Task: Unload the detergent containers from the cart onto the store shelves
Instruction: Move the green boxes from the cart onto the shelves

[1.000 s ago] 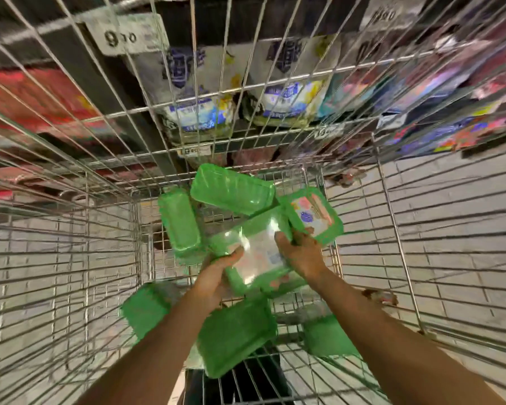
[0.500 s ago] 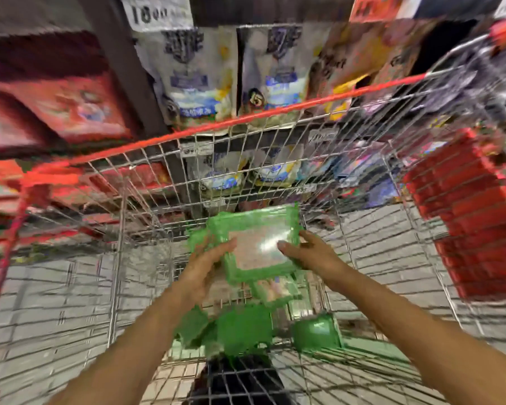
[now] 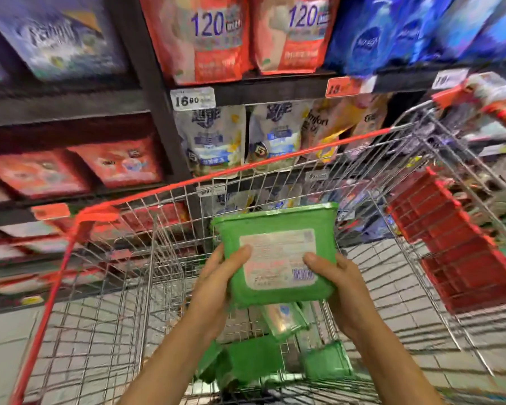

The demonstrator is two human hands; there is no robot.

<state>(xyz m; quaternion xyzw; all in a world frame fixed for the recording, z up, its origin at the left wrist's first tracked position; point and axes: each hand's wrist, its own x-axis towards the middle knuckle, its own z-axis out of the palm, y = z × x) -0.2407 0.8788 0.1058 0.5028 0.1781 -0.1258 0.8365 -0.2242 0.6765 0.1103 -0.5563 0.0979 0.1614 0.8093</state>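
Head view, starting nearest: two forearms reach forward over the cart's near end. The left hand (image 3: 216, 276) and right hand (image 3: 342, 290) clamp one flat green container (image 3: 278, 220) between them. Each thumb lies across the white label, the left thumb (image 3: 240, 252) at its left edge and the right thumb (image 3: 313, 261) by the barcode. The other fingers wrap behind the pack and are hidden.

The pack faces the camera, with its top edge tipped away toward the shelving, and it sits level between the hands, so neither hand is nearer. It hangs clear above the other green containers (image 3: 254, 363), which lie jumbled on the basket floor.

Beyond it are the wire front wall and red rim of the cart (image 3: 246, 168). Past that stand the shelves (image 3: 275, 92), stocked with pale pouches (image 3: 214, 138) and carrying price tags.

The shelving lies ahead of and above the fingers, so I judge the coming move to be a push forward and up over the rim. The pack should probably go in top edge first.
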